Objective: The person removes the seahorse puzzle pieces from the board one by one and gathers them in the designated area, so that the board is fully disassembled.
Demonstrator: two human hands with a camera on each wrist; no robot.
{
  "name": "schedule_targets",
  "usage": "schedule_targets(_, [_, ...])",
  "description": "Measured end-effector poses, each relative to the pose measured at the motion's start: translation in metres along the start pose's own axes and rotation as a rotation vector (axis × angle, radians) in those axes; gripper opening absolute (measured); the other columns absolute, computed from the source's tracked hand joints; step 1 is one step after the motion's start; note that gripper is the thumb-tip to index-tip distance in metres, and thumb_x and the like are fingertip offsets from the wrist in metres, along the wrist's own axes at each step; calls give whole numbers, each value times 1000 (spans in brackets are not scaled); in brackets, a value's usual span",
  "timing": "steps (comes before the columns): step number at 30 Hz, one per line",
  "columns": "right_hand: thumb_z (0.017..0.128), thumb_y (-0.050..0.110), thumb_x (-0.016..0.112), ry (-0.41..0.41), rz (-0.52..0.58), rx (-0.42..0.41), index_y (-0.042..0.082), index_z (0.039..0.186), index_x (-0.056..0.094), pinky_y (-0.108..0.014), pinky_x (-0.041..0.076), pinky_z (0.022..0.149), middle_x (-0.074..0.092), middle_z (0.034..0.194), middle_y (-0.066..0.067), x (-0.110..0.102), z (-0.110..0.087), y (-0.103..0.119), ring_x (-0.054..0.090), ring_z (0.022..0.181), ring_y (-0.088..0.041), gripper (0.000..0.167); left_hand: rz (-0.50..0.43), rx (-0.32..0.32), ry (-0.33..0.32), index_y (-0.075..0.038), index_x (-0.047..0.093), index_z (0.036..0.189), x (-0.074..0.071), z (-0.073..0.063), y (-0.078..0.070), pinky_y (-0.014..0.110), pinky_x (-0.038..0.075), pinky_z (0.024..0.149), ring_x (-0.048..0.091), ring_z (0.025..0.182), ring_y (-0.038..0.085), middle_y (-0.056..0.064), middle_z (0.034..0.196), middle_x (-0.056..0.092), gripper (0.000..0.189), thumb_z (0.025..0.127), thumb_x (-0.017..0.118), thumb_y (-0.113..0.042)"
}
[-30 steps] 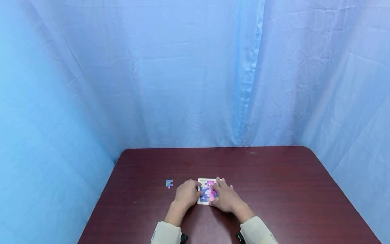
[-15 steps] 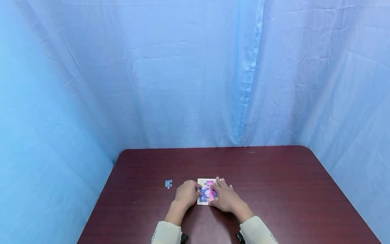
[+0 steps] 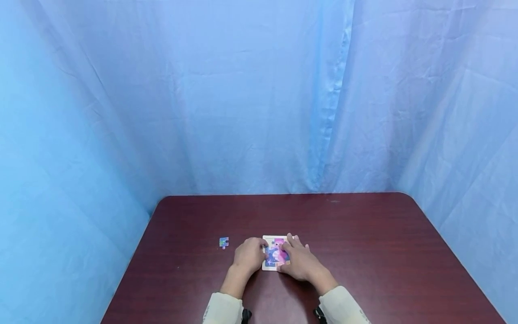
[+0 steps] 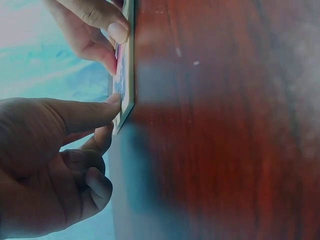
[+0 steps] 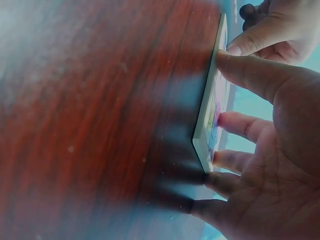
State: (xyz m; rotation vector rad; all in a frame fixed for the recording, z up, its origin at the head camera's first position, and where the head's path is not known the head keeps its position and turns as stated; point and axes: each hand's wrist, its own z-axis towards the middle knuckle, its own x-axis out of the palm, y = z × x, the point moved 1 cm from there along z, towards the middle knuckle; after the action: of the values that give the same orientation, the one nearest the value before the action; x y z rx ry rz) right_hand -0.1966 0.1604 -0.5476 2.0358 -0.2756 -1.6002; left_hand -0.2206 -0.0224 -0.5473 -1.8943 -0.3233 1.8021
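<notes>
A small jigsaw puzzle (image 3: 271,260) in a white tray lies on the table, showing a pink figure and a white star on blue. My left hand (image 3: 247,255) holds its left side; in the left wrist view the thumb (image 4: 92,112) is on the top face and the bent index finger sits at the edge, with the other fingers curled. My right hand (image 3: 301,262) lies over the right part, hiding it. In the right wrist view its fingers (image 5: 245,125) spread straight over the puzzle and past its far edge, the thumb at the near rim.
One loose blue jigsaw piece (image 3: 224,242) lies on the dark red-brown table (image 3: 364,252), left of my left hand. Light blue curtains (image 3: 251,112) hang behind the table and along both sides.
Both hands keep their places on the puzzle, with the left fingertips shifting only slightly at its left edge. The loose piece stays where it was.
</notes>
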Motion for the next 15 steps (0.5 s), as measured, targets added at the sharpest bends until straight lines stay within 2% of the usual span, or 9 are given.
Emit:
schedule_targets(5, [89, 31, 81, -6, -9, -4, 2, 145, 59, -73, 24, 124, 31, 170, -28, -1, 1, 0, 25, 160, -49, 67, 5, -2, -13, -14, 81, 108, 1, 0, -1, 48, 59, 80, 74, 95, 26, 8, 107, 79, 19, 89, 78, -11])
schedule_targets(15, [89, 30, 82, -12, 6, -8, 0, 143, 61, -73, 24, 124, 31, 170, -29, 0, 0, -1, 26, 160, -49, 66, 25, 10, -29, -14, 79, 103, 0, 1, -2, 43, 57, 72, 69, 82, 21, 6, 100, 78, 15, 89, 77, -9])
